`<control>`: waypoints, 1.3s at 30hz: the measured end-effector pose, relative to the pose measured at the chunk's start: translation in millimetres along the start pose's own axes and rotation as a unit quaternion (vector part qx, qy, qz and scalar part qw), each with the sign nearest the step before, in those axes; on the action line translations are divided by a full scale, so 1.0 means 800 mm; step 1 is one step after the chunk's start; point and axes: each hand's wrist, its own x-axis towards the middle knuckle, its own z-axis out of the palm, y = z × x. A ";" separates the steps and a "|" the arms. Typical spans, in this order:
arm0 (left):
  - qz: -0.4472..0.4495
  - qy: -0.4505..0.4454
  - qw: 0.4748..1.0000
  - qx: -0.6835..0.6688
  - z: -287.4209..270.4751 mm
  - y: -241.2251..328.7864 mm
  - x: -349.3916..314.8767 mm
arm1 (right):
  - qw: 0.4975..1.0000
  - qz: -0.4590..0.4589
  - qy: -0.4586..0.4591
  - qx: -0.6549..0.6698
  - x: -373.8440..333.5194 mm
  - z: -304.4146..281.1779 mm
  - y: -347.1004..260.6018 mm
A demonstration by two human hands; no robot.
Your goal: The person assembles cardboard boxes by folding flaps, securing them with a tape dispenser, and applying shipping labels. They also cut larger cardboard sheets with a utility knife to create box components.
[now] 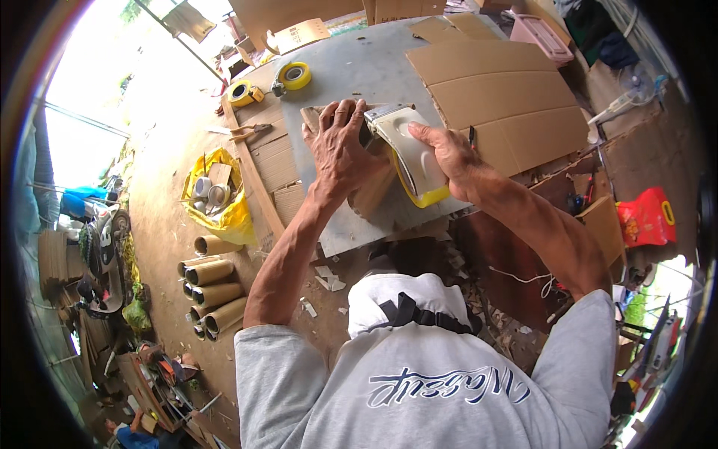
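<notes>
A small brown cardboard box (372,196) sits on the grey tabletop in front of me, much of it hidden beneath my hands. My left hand (340,146) lies over its left part, fingers bent over the far side and thumb toward the right. My right hand (449,156) is closed round a white tape dispenser (419,150) with a metal end at the top and a yellow roll edge along its lower side. The dispenser leans against the box's right side. Its contact with the box is partly covered.
Yellow tape rolls (295,75) stand at the table's far left, with pliers (250,132) nearby. A flat cardboard sheet (501,101) covers the right side. On the floor at left are a yellow bag (228,221) of rolls and several cardboard tubes (217,293). A red bag (645,217) is at right.
</notes>
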 end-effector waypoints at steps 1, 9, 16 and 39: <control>0.004 0.010 1.000 -0.021 0.003 0.000 -0.002 | 1.000 -0.010 0.003 0.006 -0.007 0.000 0.005; 0.024 0.048 0.998 -0.017 0.009 0.009 -0.014 | 0.997 -0.062 0.024 0.046 -0.063 -0.009 0.046; 0.041 0.054 0.998 -0.014 0.017 0.011 -0.016 | 0.994 -0.098 0.014 0.041 -0.087 -0.035 0.098; 0.057 -0.052 0.997 0.004 -0.002 0.002 0.003 | 0.977 0.036 -0.124 0.170 -0.025 -0.074 0.233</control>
